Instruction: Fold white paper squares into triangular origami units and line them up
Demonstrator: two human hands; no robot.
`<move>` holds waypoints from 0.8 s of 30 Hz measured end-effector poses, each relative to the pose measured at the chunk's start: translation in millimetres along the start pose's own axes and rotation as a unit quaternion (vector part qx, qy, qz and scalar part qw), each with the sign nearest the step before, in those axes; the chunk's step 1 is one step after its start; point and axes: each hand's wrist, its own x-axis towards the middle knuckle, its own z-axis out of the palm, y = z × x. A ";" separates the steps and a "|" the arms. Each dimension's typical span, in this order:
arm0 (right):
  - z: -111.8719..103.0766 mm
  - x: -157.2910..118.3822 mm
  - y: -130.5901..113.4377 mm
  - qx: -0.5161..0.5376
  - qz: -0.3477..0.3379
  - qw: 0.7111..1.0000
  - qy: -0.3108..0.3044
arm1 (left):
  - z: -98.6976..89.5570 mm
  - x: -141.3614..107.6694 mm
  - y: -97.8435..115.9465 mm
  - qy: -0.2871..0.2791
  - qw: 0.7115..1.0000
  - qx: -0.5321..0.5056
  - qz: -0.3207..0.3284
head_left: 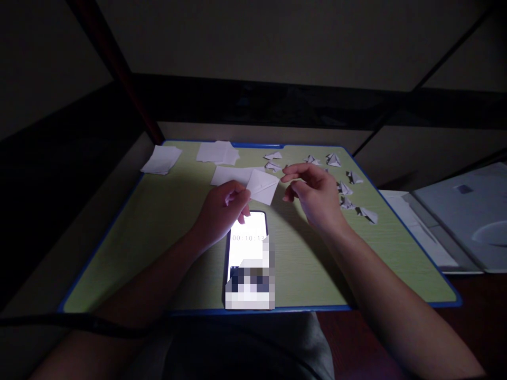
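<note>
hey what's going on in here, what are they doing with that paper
A person's left hand pinches a partly folded white paper above a green table. The right hand is beside it, fingers loosely curled and not gripping anything. A lit phone lies at the near edge. White sheets lie towards the far left, and several small folded paper shapes sit on the right.

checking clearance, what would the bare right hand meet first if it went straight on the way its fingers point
Probably the folded white paper sheet in the bare left hand; its corner sits just beyond the fingertips of the right hand, though depth is unclear from one view.
</note>
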 end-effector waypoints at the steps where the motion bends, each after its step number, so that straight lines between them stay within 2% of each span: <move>1: -0.1 -0.4 -0.7 -0.006 -0.003 1.000 -0.002 | -0.1 -0.1 0.3 0.000 1.000 0.001 0.000; 10: 0.5 -1.4 -2.0 0.042 0.006 0.999 -0.027 | -0.2 1.4 -0.6 0.017 1.000 -0.012 0.009; 14: 1.8 -4.0 -4.1 0.077 0.022 0.994 -0.077 | 0.3 2.7 -0.9 0.030 0.999 -0.038 0.011; 20: 4.3 -10.0 -9.1 0.010 0.043 0.987 -0.157 | 1.6 1.7 -0.1 0.025 0.999 -0.044 -0.001; 24: 5.1 -11.1 -9.6 0.004 0.064 0.987 -0.149 | 1.7 0.7 0.4 -0.004 0.999 -0.033 0.004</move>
